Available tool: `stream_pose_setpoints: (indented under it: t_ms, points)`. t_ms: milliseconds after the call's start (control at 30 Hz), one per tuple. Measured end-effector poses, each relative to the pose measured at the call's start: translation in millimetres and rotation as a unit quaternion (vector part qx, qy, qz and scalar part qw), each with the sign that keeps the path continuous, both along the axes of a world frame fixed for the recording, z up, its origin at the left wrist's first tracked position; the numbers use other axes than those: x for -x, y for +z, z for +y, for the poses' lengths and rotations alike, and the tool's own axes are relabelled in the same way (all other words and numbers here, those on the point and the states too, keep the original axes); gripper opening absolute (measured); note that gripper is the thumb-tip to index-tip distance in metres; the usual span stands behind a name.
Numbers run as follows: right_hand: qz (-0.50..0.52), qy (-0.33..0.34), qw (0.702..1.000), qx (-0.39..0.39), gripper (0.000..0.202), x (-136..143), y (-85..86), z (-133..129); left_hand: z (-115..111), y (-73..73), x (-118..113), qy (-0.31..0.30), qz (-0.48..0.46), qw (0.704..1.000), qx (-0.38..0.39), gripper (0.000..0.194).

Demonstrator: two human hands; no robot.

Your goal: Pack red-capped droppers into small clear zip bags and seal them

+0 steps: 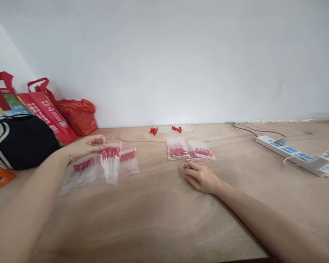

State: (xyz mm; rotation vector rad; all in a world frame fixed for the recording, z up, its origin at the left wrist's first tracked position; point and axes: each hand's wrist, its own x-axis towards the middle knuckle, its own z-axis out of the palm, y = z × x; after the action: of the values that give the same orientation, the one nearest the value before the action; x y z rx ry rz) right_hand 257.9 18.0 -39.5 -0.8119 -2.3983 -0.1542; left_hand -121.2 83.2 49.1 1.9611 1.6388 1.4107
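Note:
My left hand [94, 145] is closed, pinching the top edge of a clear zip bag [109, 168]. Inside it are several thin clear tubes with red bulb-like tops, like droppers. The bag hangs upright between two similar bags on the table, one at the left [80, 175] and one at the right [130, 162]. My right hand [199, 176] rests on the table with its fingers loosely curled, and nothing shows in them. Just beyond it lie more filled zip bags, one small stack [177, 148] and another group [201, 150] overlapping beside it.
Loose red pieces [154, 131] lie near the wall, with a flat clear bag [164, 128] and more red pieces [177, 129] beside them. A white power strip [293, 153] with cables is at the right. Red shopping bags [48, 113] and a black bag [24, 140] stand at the left.

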Motion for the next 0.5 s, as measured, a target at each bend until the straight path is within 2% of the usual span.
stream_pose_setpoints:
  t_ms: [67,100,167,233,300,400,500]
  points:
    - [0.000,0.000,1.000,-0.002,0.014,1,0.1,0,11,15.9,-9,-0.046,-0.002,0.998,0.034,0.056]
    - [0.001,0.001,1.000,-0.002,0.014,1,0.2,0,17,20.6,-16,-0.057,-0.014,0.998,0.023,0.053]
    - [0.005,0.002,1.000,0.000,0.014,1,0.2,0,28,20.1,-37,-0.057,-0.040,0.996,-0.053,0.047]
    - [0.007,0.001,1.000,0.002,0.015,0,0.4,0,35,6.8,-63,-0.081,-0.064,0.985,-0.136,0.034]
    - [0.006,0.000,1.000,0.001,0.016,-1,0.9,0,37,-14.1,-88,-0.073,-0.032,0.978,-0.195,0.025]
    - [0.003,-0.002,1.000,-0.005,0.016,-2,1.8,-1,31,-45.0,-115,-0.110,0.013,0.975,-0.192,0.020]
    - [-0.001,-0.005,1.000,-0.007,0.015,-2,1.6,-2,18,-64.5,-125,-0.159,0.055,0.969,-0.178,0.023]
